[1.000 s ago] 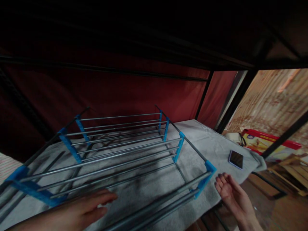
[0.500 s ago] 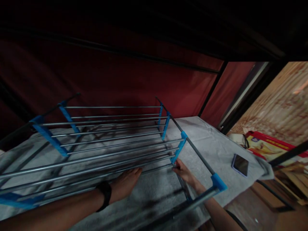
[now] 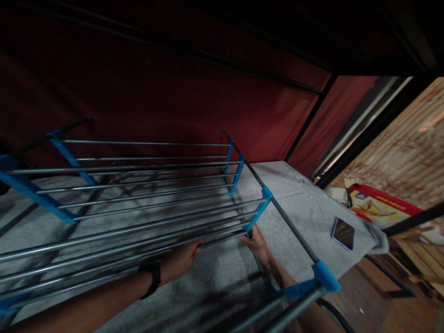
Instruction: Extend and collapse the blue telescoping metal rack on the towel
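A rack of grey metal tubes (image 3: 152,225) joined by blue plastic brackets (image 3: 258,210) lies across the grey cloth. My left hand (image 3: 182,260), with a black band at the wrist, is closed around one of the lower front tubes near its right part; the rods partly hide the fingers. To the right, my right hand (image 3: 258,245) grips the bottom end of the blue bracket where that tube meets it. Its fingertips are partly behind the bracket. A blue corner joint (image 3: 326,276) sits at the near end of the side tube, above my right forearm.
A phone (image 3: 343,233) lies on the grey cloth (image 3: 294,203) at the right. Beyond the edge are a red and yellow box (image 3: 378,206) and wooden pieces (image 3: 421,259). A dark red wall (image 3: 194,111) stands behind, with a black frame post (image 3: 307,125).
My left hand has gone from lying extended along the tube to closing around it. My right hand has shifted slightly at the bracket. The view has moved, and the rack's left side appears further left.
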The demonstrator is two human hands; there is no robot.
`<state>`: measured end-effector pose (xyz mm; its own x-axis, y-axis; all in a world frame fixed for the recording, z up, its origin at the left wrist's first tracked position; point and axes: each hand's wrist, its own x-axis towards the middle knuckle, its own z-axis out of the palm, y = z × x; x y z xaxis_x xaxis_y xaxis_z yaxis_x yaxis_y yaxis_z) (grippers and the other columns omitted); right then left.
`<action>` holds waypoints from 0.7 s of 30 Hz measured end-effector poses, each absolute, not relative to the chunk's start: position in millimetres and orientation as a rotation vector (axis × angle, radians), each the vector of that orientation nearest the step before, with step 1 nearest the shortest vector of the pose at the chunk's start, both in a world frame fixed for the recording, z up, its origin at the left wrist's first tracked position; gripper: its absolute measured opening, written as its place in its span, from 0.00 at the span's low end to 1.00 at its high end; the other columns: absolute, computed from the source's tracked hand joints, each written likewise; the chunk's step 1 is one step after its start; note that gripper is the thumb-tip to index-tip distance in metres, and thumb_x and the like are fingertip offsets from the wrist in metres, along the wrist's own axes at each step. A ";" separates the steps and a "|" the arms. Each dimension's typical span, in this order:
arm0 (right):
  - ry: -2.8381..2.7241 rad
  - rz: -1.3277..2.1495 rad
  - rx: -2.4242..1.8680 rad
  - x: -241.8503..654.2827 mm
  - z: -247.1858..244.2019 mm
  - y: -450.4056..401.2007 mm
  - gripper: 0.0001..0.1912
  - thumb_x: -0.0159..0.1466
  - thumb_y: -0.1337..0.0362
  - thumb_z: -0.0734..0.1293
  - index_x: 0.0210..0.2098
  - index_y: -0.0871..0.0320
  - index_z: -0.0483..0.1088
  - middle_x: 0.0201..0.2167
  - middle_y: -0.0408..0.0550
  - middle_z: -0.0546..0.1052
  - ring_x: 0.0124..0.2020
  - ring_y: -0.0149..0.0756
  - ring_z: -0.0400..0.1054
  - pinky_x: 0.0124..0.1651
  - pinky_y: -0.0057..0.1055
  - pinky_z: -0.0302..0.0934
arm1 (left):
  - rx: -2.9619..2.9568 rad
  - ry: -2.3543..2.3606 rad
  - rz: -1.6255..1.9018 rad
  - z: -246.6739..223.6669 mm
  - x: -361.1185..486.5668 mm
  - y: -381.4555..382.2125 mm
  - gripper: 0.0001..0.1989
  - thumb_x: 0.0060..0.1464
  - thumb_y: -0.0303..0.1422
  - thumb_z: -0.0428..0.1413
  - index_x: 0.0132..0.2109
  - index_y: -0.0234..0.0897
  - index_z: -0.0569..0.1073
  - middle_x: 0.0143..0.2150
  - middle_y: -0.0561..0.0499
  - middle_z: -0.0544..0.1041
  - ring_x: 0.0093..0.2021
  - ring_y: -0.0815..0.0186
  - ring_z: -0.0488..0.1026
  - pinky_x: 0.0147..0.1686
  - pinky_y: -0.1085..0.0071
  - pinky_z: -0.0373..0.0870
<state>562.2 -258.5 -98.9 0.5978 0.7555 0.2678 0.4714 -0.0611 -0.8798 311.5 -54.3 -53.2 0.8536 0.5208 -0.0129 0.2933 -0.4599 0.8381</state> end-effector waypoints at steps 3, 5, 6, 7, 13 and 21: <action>-0.939 0.344 -1.670 560.1 -100.5 -256.1 0.24 0.60 0.54 0.68 0.53 0.55 0.67 0.51 0.49 0.74 0.49 0.40 0.70 0.54 0.38 0.65 | 2.090 0.586 0.316 -54.9 311.9 -53.3 0.14 0.50 0.37 0.57 0.43 0.48 0.82 0.45 0.46 0.83 0.48 0.48 0.77 0.54 0.51 0.69; -0.917 0.330 -1.689 559.1 -100.2 -255.7 0.22 0.60 0.54 0.67 0.52 0.55 0.68 0.50 0.49 0.74 0.47 0.39 0.70 0.53 0.37 0.65 | 2.114 0.555 0.313 -50.5 312.7 -53.0 0.14 0.51 0.37 0.56 0.44 0.49 0.82 0.48 0.46 0.82 0.51 0.47 0.76 0.58 0.48 0.66; -0.911 0.325 -1.697 558.7 -99.9 -255.7 0.21 0.61 0.54 0.67 0.51 0.55 0.68 0.49 0.49 0.74 0.47 0.39 0.70 0.52 0.36 0.65 | 2.126 0.542 0.301 -47.1 313.1 -53.1 0.14 0.51 0.37 0.56 0.43 0.49 0.82 0.49 0.46 0.82 0.53 0.46 0.75 0.60 0.46 0.63; -0.904 0.320 -1.704 558.4 -99.7 -255.6 0.21 0.61 0.55 0.67 0.51 0.55 0.68 0.49 0.49 0.74 0.46 0.39 0.70 0.51 0.36 0.65 | 2.132 0.532 0.283 -43.5 313.5 -53.4 0.14 0.51 0.37 0.55 0.43 0.49 0.82 0.51 0.46 0.81 0.55 0.45 0.74 0.62 0.45 0.61; -0.902 0.296 -1.729 557.8 -99.5 -256.3 0.20 0.61 0.54 0.67 0.50 0.56 0.69 0.49 0.51 0.74 0.47 0.40 0.70 0.52 0.37 0.66 | 2.080 0.525 0.251 -36.9 315.6 -54.5 0.13 0.51 0.37 0.56 0.42 0.51 0.82 0.48 0.48 0.82 0.57 0.46 0.73 0.65 0.43 0.56; -0.949 0.240 -1.770 556.6 -98.2 -257.4 0.22 0.62 0.57 0.65 0.55 0.52 0.68 0.54 0.50 0.73 0.55 0.44 0.67 0.58 0.41 0.63 | 2.257 0.520 -0.039 -39.2 313.1 -53.2 0.21 0.60 0.36 0.47 0.56 0.45 0.76 0.65 0.49 0.71 0.66 0.52 0.65 0.68 0.49 0.53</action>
<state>556.6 -257.4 -98.2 0.6634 0.6966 0.2731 0.4831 -0.1200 -0.8673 313.1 -53.2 -39.2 0.9149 0.3548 -0.1926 0.3797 -0.5940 0.7093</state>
